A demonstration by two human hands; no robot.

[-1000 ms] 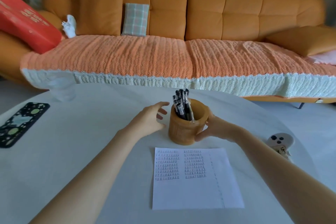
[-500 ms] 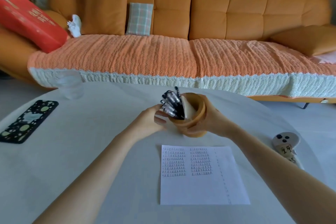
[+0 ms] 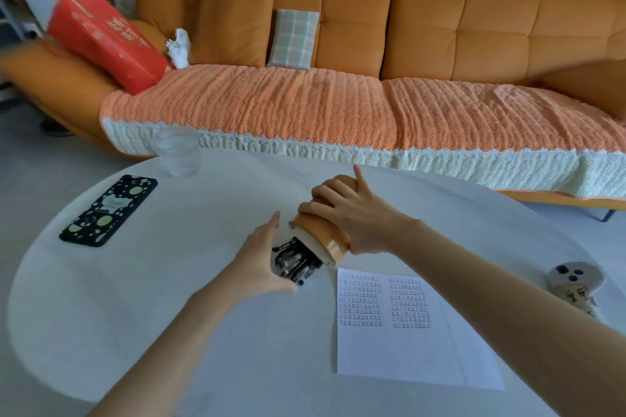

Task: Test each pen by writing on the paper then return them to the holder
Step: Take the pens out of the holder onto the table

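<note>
We see the right hand [image 3: 354, 213] wrapped over the wooden holder [image 3: 325, 234], fingers curled across its side and gripping it, with the cup tipped well over so its mouth faces down and toward the left hand. Out of that mouth pokes the bundle of dark pens [image 3: 296, 262], their ends close to the white table [image 3: 169, 315]; we cannot tell whether they touch it. The left hand [image 3: 261, 257] is spread wide, fingers straight and together, palm turned to the pens and right against the bundle, thumb below it near the tabletop, holding nothing. Just to the right of the pens lies the paper [image 3: 406, 345], flat, with rows of small writing on its upper half; its top corner sits beside the holder's rim. Off to the left we have a dark patterned phone [image 3: 108, 210], and beyond it a clear glass [image 3: 178, 152] near the table's far edge.
</note>
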